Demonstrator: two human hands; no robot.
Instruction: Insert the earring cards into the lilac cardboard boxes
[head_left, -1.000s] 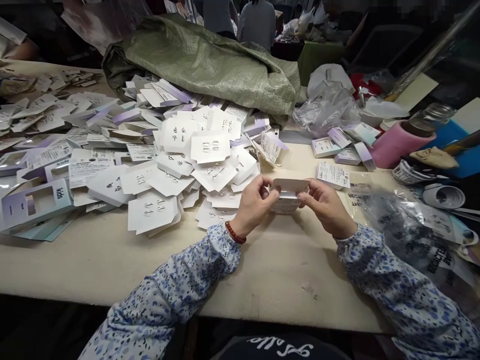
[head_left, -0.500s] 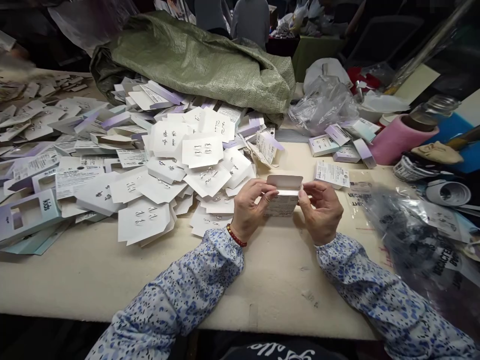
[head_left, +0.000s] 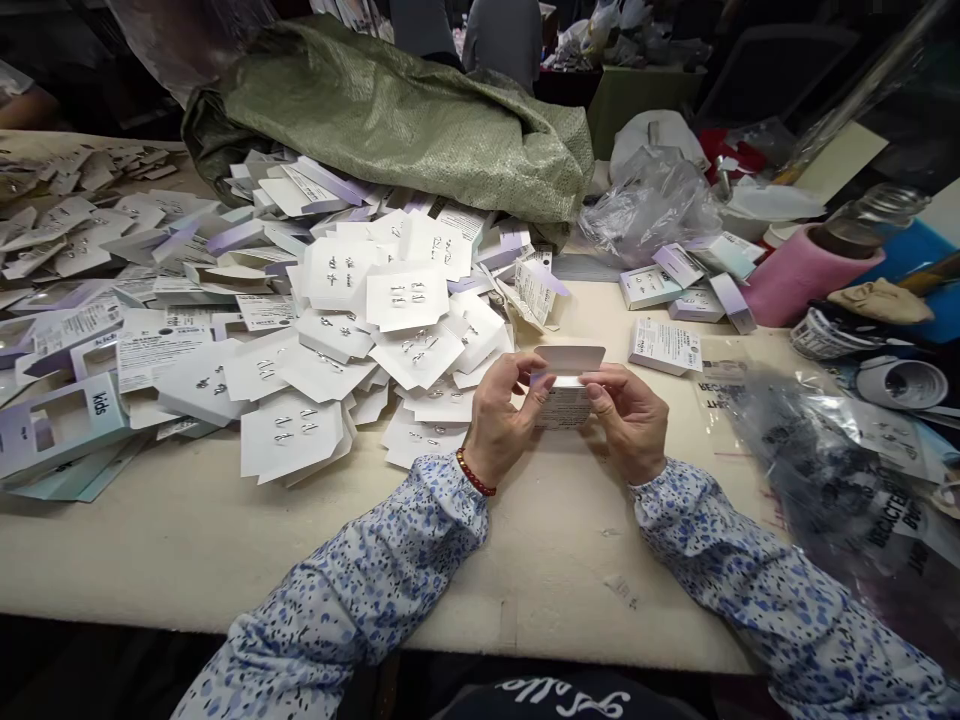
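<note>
A small white cardboard box (head_left: 568, 385) is held over the cream table (head_left: 225, 540), its top flap standing up. My left hand (head_left: 506, 415) grips its left side and my right hand (head_left: 628, 415) grips its right side, thumbs near the flap fold. Just left of my hands lies a heap of white cards with small earrings (head_left: 390, 320) pinned on them. A printed flat box (head_left: 664, 347) lies just right of the held one.
A green woven sack (head_left: 420, 120) lies behind the heap. Flat lilac "kids" packaging (head_left: 67, 420) covers the left side. Finished small boxes (head_left: 686, 285), a pink roll (head_left: 795, 280), clear plastic bags (head_left: 832, 460) and a bottle crowd the right. People sit at the far back.
My hands have drawn slightly closer together on the box, and the flap has been bent further up and back. The view has shifted a little.
</note>
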